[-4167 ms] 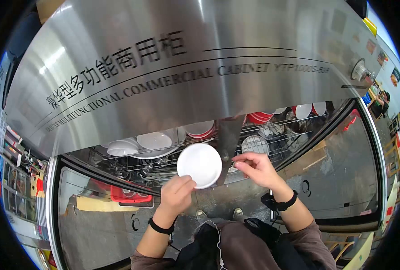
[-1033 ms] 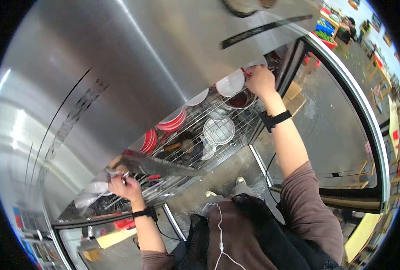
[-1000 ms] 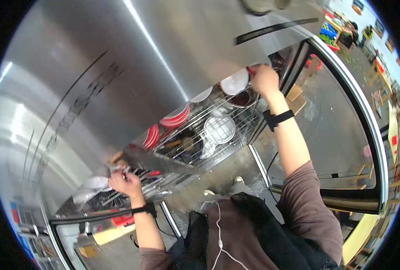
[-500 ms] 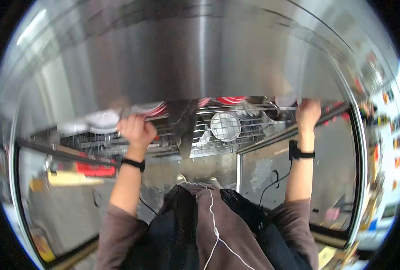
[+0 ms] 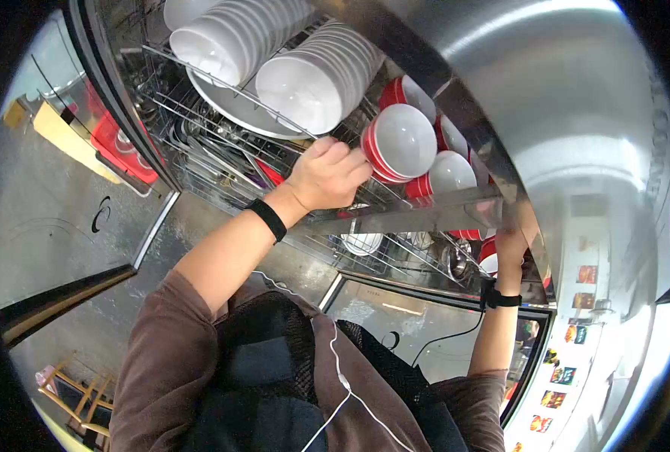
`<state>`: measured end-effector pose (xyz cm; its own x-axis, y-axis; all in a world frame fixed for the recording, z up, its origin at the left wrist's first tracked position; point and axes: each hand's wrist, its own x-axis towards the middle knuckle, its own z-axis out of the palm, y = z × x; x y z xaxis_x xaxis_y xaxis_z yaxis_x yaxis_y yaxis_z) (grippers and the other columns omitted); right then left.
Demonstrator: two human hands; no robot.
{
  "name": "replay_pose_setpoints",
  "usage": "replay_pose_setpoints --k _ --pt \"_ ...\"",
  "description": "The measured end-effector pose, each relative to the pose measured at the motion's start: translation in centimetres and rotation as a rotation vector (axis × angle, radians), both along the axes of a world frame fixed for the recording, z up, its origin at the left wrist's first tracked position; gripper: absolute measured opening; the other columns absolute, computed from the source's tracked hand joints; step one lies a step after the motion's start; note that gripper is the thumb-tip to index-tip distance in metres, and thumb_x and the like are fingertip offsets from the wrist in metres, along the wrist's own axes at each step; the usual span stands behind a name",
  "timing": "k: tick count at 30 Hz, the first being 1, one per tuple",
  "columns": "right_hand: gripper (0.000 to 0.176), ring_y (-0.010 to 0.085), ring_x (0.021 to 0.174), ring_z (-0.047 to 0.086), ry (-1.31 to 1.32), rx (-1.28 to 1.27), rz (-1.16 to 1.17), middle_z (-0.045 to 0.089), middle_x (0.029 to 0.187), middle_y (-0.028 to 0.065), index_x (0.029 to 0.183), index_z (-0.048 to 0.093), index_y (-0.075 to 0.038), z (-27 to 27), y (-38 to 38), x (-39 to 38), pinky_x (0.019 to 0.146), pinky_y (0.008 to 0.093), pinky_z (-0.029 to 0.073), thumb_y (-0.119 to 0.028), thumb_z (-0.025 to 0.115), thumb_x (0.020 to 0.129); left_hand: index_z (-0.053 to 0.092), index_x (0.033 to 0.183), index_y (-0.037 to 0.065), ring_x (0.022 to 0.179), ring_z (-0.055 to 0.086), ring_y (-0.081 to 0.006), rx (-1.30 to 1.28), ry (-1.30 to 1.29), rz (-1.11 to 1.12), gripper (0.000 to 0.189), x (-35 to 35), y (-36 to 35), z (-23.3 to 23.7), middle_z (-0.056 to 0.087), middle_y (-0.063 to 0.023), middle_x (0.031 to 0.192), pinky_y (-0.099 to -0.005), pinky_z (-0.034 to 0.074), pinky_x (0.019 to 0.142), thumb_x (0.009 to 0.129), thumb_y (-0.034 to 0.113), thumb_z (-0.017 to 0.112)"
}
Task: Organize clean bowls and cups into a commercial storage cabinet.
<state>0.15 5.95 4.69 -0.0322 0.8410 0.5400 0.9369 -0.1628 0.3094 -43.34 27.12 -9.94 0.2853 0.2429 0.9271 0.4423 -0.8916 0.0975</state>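
Observation:
My left hand [image 5: 329, 175] is closed, its curled fingers at the front edge of the upper wire rack [image 5: 233, 84]; what they hold, if anything, is hidden. Just right of it lies a red bowl with a white inside [image 5: 405, 141], tipped on its side, and more such bowls [image 5: 451, 172] are close by. White bowls [image 5: 302, 94] stand nested in long rows above my left hand. My right hand [image 5: 513, 239] reaches into the cabinet's right section, near a red-and-white bowl [image 5: 490, 264]. Its fingers are blurred and partly hidden.
A steel post [image 5: 414, 213] divides the cabinet front. Glass doors [image 5: 64, 226] hang open on both sides. Below are a lower rack with utensils [image 5: 214, 162], a white round container [image 5: 362, 242] and a metal pot [image 5: 459, 262]. A red basket [image 5: 124, 151] shows through the left door.
My view has tilted and turned, so the bowls on the upper rack now show plainly. My left hand has come rightward, beside the red-and-white bowls. My right hand is further inside the cabinet.

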Motion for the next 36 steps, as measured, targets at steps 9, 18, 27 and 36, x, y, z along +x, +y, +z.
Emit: replay_pose_setpoints --k 9,18,27,36 --pt "0.032 0.0361 0.112 0.07 0.15 -0.172 0.003 0.073 0.119 0.0225 0.128 0.068 0.001 -1.4 3.3 3.9 0.1 0.045 0.052 -0.007 0.067 0.097 0.067 0.093 0.021 0.091 0.06 -0.0155 0.0 -0.045 -0.024 0.018 0.4 0.0 -0.5 0.064 0.0035 0.1 -0.0339 0.044 0.094 0.076 0.026 0.063" --pt "0.032 0.0392 0.112 0.069 0.192 -0.192 -0.021 0.074 0.118 0.0243 0.125 0.07 0.002 -0.8 4.5 2.6 0.101 0.0464 0.051 -0.016 0.07 0.098 0.066 0.088 0.02 0.085 0.059 -0.0168 0.0 -0.04 -0.035 0.015 0.3 0.1 -0.2 0.064 0.003 0.096 -0.0345 0.045 0.086 0.074 0.025 0.063" --pt "0.036 0.0423 0.112 0.069 0.353 -0.068 -0.228 0.075 0.116 0.0262 0.122 0.072 0.002 -0.3 -3.5 -2.8 0.102 0.0478 0.05 -0.025 0.074 0.099 0.067 0.085 0.018 0.079 0.055 -0.0232 -0.005 -0.03 0.018 0.021 0.7 0.1 -0.1 0.06 -0.0006 0.089 -0.041 0.044 0.078 0.065 0.018 0.067" --pt "0.034 0.0264 0.078 0.054 0.493 0.736 -0.505 0.054 0.075 0.0077 0.076 0.057 -0.004 -4.8 -13.3 -2.3 0.075 0.0412 0.046 -0.021 0.084 0.087 0.06 0.082 0.01 0.075 0.05 -0.0328 -0.053 -0.044 0.053 0.017 1.6 -1.4 1.7 0.055 -0.0092 0.081 -0.0459 0.038 0.075 0.065 0.005 0.059"
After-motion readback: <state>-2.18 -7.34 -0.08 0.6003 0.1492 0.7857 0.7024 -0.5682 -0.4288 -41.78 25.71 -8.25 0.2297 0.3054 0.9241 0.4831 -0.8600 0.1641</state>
